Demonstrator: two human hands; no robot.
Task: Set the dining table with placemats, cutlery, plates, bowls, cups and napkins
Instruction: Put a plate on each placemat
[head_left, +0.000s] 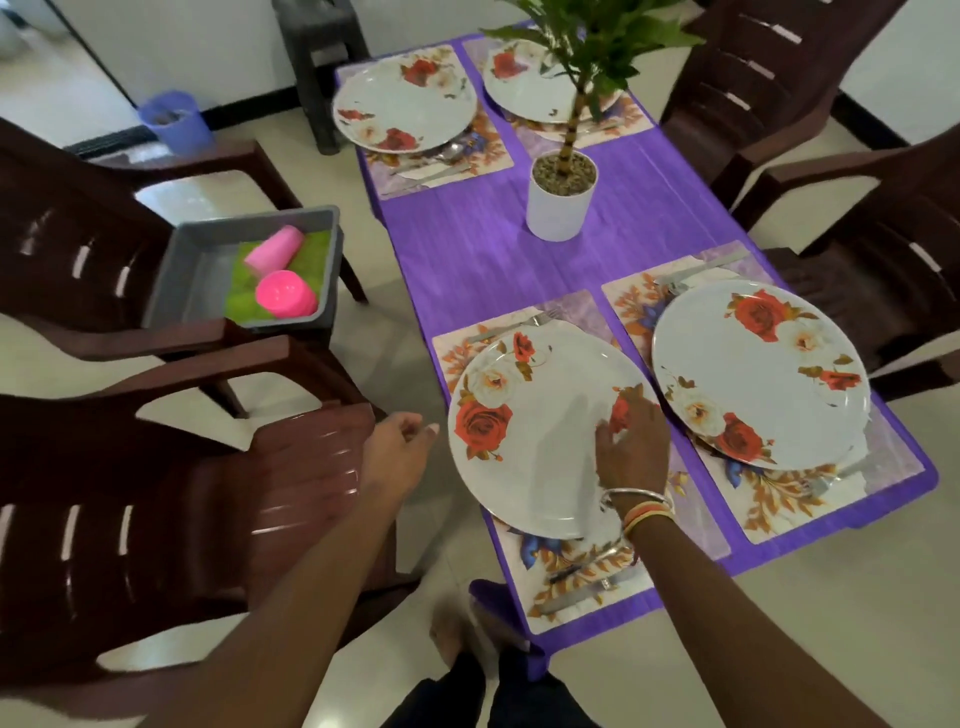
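Fingers of the right hand (631, 447) rest spread on the round white rose-patterned plate (535, 436), seated on its floral placemat (582, 566). Left of that plate the left hand (395, 447) hangs loosely curled and empty, the nearer one to the pink plastic cups (285, 293) in the grey plastic tray (208, 254) farther left.

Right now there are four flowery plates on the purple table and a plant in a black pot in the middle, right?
Almost. The head view shows the pot is white, not black. The four flowery plates are on the purple table, with the plant in the middle.
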